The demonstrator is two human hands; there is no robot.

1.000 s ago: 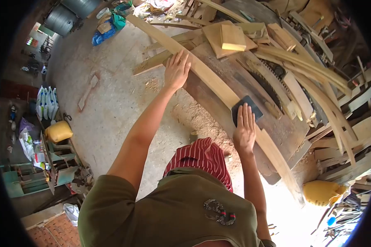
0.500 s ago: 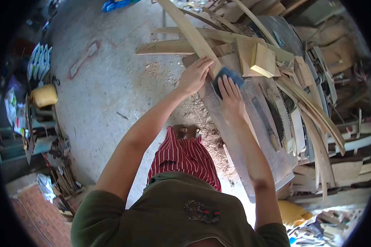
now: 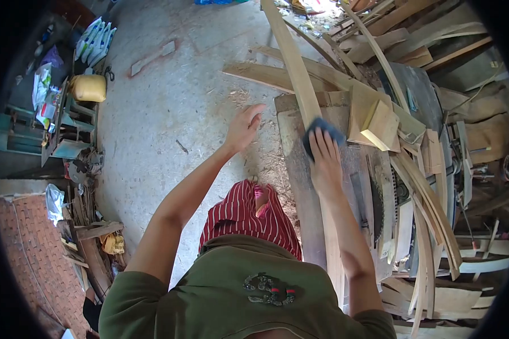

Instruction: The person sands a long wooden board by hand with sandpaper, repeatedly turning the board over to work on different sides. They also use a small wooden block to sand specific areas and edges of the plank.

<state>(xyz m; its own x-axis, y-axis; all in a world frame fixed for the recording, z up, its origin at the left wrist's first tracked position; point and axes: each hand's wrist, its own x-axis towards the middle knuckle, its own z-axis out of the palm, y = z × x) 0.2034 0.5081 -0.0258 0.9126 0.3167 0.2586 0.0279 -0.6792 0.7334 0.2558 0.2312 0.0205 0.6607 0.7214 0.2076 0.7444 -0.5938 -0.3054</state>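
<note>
My right hand [image 3: 326, 165] presses a dark blue-grey piece of sandpaper [image 3: 329, 130] down on a long pale wooden plank [image 3: 293, 59]. The fingers lie over the sandpaper, hiding part of it and the wood below. The plank rests on a worn wooden workbench [image 3: 293, 135], its far end reaching past the bench over the floor. My left hand [image 3: 244, 130] hovers left of the bench, apart from the plank, its fingers stretched out and holding nothing.
A wood block [image 3: 380, 125] and offcuts sit right of the plank. Long curved strips [image 3: 430, 198] lean along the bench's right side, near a dark toothed blade [image 3: 377, 189]. Sawdust covers the floor beside the bench. A yellow container [image 3: 88, 88] stands at the left.
My left hand has come off the plank and moved left into the air. My right hand stays on the sandpaper over the plank. The view has shifted, so the bench appears lower and farther right.
</note>
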